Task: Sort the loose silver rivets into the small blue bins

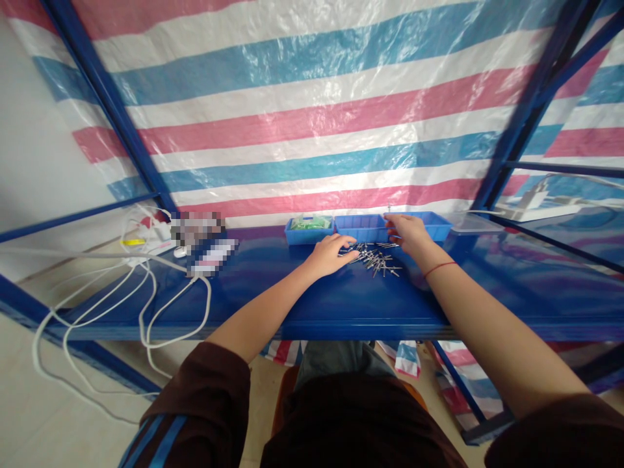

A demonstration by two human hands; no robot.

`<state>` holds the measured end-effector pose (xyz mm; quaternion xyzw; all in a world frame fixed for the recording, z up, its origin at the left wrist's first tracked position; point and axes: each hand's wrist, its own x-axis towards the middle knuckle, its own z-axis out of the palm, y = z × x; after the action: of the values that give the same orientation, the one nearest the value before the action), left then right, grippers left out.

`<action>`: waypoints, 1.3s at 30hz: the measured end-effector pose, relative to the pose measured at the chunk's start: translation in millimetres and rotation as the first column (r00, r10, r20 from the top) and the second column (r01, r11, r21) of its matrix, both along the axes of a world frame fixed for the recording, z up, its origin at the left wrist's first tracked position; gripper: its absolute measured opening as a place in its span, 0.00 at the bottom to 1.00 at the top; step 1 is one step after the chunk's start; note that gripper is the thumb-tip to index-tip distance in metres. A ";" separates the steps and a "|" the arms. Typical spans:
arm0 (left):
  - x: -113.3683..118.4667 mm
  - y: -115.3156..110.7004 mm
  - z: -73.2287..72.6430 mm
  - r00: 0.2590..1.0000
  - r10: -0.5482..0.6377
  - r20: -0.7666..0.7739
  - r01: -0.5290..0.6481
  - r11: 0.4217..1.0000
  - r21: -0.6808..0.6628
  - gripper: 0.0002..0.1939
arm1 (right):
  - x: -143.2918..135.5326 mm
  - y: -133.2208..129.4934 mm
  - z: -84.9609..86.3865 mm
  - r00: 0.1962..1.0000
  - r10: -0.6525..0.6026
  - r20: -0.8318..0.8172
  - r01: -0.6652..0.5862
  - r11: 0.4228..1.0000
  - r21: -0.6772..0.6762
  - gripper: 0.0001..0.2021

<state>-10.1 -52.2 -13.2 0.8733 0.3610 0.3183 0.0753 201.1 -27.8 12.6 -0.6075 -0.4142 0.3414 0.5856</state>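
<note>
Many metal pins lie loose on the blue table, so much seems left; left hand spread at their edge, right hand apparently pinching 1 pin by the blue bins

A single view looks from the wearer's head, facing forward and tilted down over the front edge of a glossy blue metal table. Nearest to the lens, the dark brown sleeves and the grey trousers crowd the bottom edge. The bare left hand and bare right hand are farther off, a little right of centre and small in the picture. The field is wide, reaching down to the pale floor and up the red, white and blue striped plastic sheet behind the table.
</note>
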 end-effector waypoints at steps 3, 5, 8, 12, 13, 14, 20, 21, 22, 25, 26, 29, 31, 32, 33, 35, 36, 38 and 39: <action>1.5 -3.7 -0.6 0.986 -0.032 -0.164 0.032 0.999 0.001 0.20 | 14.1 4.6 -0.3 0.991 -0.089 -0.103 0.082 0.994 -0.074 0.04; 2.5 -4.1 -0.8 0.971 -0.058 -0.233 0.058 0.998 -0.005 0.19 | 18.3 5.6 -0.7 0.991 -0.098 -0.093 0.091 0.993 -0.076 0.04; 3.3 -2.4 -1.1 0.962 -0.092 -0.256 0.096 0.995 0.004 0.15 | 17.2 4.3 -0.4 0.995 -0.075 -0.069 0.072 0.996 -0.045 0.08; 3.5 -1.2 -1.2 0.964 -0.088 -0.252 0.102 0.994 0.045 0.11 | 9.1 -0.6 3.3 0.998 -0.043 -0.043 0.043 0.999 0.006 0.09; 3.6 -1.4 -1.2 0.964 -0.076 -0.256 0.093 0.994 0.054 0.10 | 6.7 -2.1 4.6 0.999 -0.037 -0.032 0.038 0.999 0.021 0.09; 3.7 -1.8 -1.3 0.963 -0.061 -0.261 0.080 0.995 0.062 0.10 | 4.3 -3.6 5.8 0.999 -0.030 -0.018 0.031 0.999 0.036 0.08; 4.1 -4.5 -1.0 0.956 0.034 -0.291 0.002 0.993 0.121 0.11 | -8.8 -11.4 9.3 0.991 0.042 0.124 -0.058 0.990 0.131 0.07; 4.1 -4.9 -0.7 0.954 0.037 -0.297 0.000 0.992 0.125 0.11 | -10.0 -11.9 9.0 0.987 0.053 0.154 -0.075 0.987 0.140 0.07; 4.1 -5.2 -0.4 0.953 0.038 -0.302 0.000 0.992 0.125 0.11 | -10.8 -12.1 8.3 0.980 0.065 0.188 -0.093 0.985 0.146 0.07; 4.7 -6.4 0.3 0.951 0.043 -0.308 -0.005 0.992 0.122 0.11 | -12.2 -11.8 6.1 0.946 0.109 0.305 -0.160 0.976 0.149 0.08; 5.0 -6.9 0.4 0.951 0.046 -0.306 -0.009 0.993 0.121 0.11 | -12.6 -11.7 5.6 0.929 0.126 0.348 -0.185 0.972 0.142 0.08; 5.7 -7.4 0.3 0.959 0.062 -0.275 -0.034 0.994 0.106 0.11 | -14.4 -13.1 5.2 0.859 0.197 0.473 -0.279 0.954 0.109 0.09; 5.5 -6.4 0.0 0.970 0.086 -0.229 -0.064 0.993 0.098 0.11 | -16.6 -15.3 5.9 0.806 0.280 0.522 -0.372 0.925 0.078 0.09; 5.3 -5.4 -0.2 0.975 0.102 -0.199 -0.085 0.992 0.096 0.11 | -18.0 -16.7 6.4 0.785 0.330 0.525 -0.418 0.907 0.056 0.09; 4.9 -4.2 -0.2 0.978 0.121 -0.168 -0.107 0.990 0.090 0.11 | -19.5 -18.1 6.9 0.767 0.384 0.513 -0.461 0.887 0.026 0.09; 4.1 -1.5 0.1 0.983 0.153 -0.101 -0.147 0.987 0.060 0.11 | -22.8 -21.0 7.5 0.742 0.481 0.468 -0.526 0.850 -0.039 0.09; 3.8 -0.2 0.4 0.985 0.163 -0.064 -0.161 0.986 0.031 0.11 | -24.4 -22.3 7.5 0.729 0.517 0.448 -0.551 0.832 -0.063 0.09; 3.5 2.2 1.2 0.986 0.166 0.019 -0.165 0.985 -0.047 0.11 | -27.2 -24.2 6.9 0.696 0.574 0.431 -0.605 0.792 -0.079 0.09; 3.4 3.2 1.5 0.985 0.161 0.065 -0.155 0.984 -0.088 0.10 | -28.3 -24.9 6.3 0.674 0.598 0.433 -0.636 0.769 -0.073 0.09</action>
<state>-6.6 -49.1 -11.6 0.8260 0.4392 0.3393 0.0988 172.7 -52.7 18.9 -0.4664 -0.7276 0.3576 0.3538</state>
